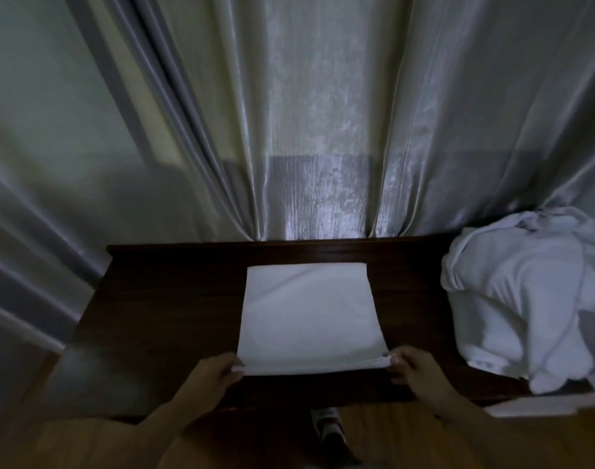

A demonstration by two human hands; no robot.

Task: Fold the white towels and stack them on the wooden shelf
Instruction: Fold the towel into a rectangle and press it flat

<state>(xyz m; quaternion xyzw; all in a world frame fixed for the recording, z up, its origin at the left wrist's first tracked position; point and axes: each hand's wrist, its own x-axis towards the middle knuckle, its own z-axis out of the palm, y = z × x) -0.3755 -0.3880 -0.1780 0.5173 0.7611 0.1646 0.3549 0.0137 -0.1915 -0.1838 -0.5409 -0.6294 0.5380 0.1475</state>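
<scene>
A folded white towel (pixel 307 316) lies flat in the middle of the dark wooden shelf (pixel 160 306), its layered near edge facing me. My left hand (pixel 211 375) pinches the towel's near left corner. My right hand (pixel 414 368) pinches the near right corner. A heap of unfolded white towels (pixel 522 299) sits crumpled at the shelf's right end, spilling over its edge.
Pale curtains (pixel 323 130) hang right behind the shelf's back edge. Bare dark wood shows to the left of the folded towel. A wooden floor (pixel 69 445) and a shoe (pixel 329 431) appear below the shelf's front edge.
</scene>
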